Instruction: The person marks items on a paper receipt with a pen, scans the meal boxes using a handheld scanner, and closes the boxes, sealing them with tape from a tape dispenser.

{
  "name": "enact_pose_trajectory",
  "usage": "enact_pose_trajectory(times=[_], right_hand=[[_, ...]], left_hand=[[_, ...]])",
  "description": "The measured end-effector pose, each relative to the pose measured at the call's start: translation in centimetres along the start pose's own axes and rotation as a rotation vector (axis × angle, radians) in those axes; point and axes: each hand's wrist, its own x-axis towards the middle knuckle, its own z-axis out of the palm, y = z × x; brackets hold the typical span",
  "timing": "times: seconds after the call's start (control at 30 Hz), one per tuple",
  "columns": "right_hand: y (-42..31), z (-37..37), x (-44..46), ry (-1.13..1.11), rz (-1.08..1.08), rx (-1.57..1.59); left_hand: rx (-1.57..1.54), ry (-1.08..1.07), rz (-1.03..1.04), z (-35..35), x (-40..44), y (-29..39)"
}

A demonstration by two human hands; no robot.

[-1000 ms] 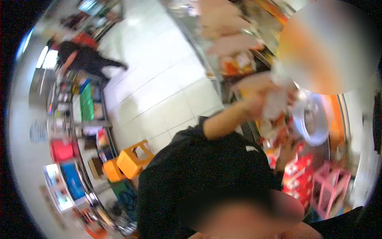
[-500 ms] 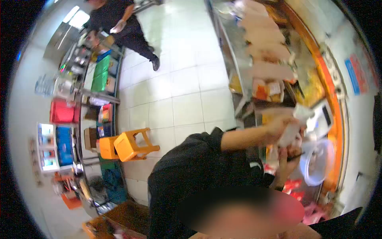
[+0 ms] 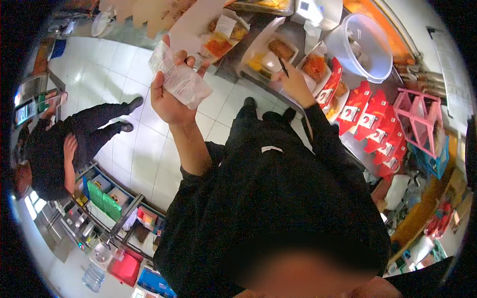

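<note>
My left hand [image 3: 171, 99] is raised over the floor, its thumb and fingers closed on printed paper slips [image 3: 186, 84]. To the right, a dark pen [image 3: 283, 67] is in my right hand [image 3: 297, 88], over open food boxes on the counter. Nearest to it are a white box with a browned piece of food [image 3: 281, 49] and another holding reddish food [image 3: 314, 67]. Beyond my left hand lies an open box with orange-red food [image 3: 217, 46] and a paper slip [image 3: 226, 26] on top. Several red cartons [image 3: 367, 119] stand in a row right of my right hand.
A translucent tub [image 3: 360, 48] stands at the counter's back, near a pink rack [image 3: 420, 119]. A co-worker in black [image 3: 54, 154] is at the left, beside shelving with a green item [image 3: 104, 201]. Tiled floor [image 3: 144, 144] lies between them and me.
The view has swung down and toward the counter. My hands, close together before, are now apart, the left with the slips and the right with the pen. The co-worker appears lower in view.
</note>
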Motion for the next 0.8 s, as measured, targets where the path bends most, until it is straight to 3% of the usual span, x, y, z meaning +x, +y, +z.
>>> enact_pose_trajectory(times=[0.07,0.13,0.17,0.2,0.27,0.33,0.37,0.4,0.43,0.53,0.57,0.6,0.67,0.7,0.73,0.8], right_hand=[[-1.5,1.5,0.9,0.058,-0.038,-0.077],[-4.9,0.9,2.1,0.235,-0.259,-0.051],[-7.7,-0.6,1.1,0.122,-0.198,0.033],[-9.2,-1.2,0.3,0.122,-0.199,0.030],[-10.4,-2.1,-1.6,-0.057,-0.167,0.459],[-11.3,-2.1,-4.1,-0.080,-0.175,0.703],[-11.0,-1.6,-4.8,0.015,-0.223,0.637],[-11.7,-1.3,-6.1,0.088,-0.183,0.868],[-12.0,-1.5,-7.1,0.148,-0.192,0.843],[-11.6,-3.1,-9.2,0.203,-0.178,0.874],[-11.3,-3.6,-9.7,0.182,-0.155,0.939],[-10.8,-4.4,-10.2,0.202,-0.153,0.947],[-9.4,-6.5,-11.7,0.306,-0.153,0.752],[-8.2,-7.3,-12.3,0.436,-0.204,0.552],[-7.5,-7.5,-12.4,0.570,-0.215,0.788],[-5.3,-11.2,-14.3,0.492,-0.123,0.778]], left_hand=[[0.011,0.071,-0.017,0.7,-0.2,0.0],[-0.146,-0.051,-0.055,0.6,0.3,-0.4],[-0.046,0.150,-0.037,2.6,0.1,-0.7],[-0.049,0.149,-0.036,3.3,0.4,-0.8],[-0.025,0.094,-0.067,4.0,0.8,-1.4],[-0.121,-0.013,-0.116,4.1,1.3,-2.3],[-0.127,0.071,-0.166,4.6,1.4,-2.9],[-0.126,0.157,-0.216,5.2,1.6,-3.7],[-0.055,-0.021,-0.221,5.7,2.0,-4.7],[-0.116,0.051,-0.339,7.0,1.8,-7.4],[-0.166,-0.092,-0.346,7.0,2.1,-8.5],[-0.162,-0.100,-0.365,7.2,2.3,-9.4],[-0.414,-0.160,-0.481,7.7,2.6,-11.3],[-0.494,-0.301,-0.561,7.9,3.2,-12.9],[-0.354,-0.258,-0.531,8.4,3.0,-14.3],[-0.265,-0.226,-0.588,9.2,2.7,-18.2]])
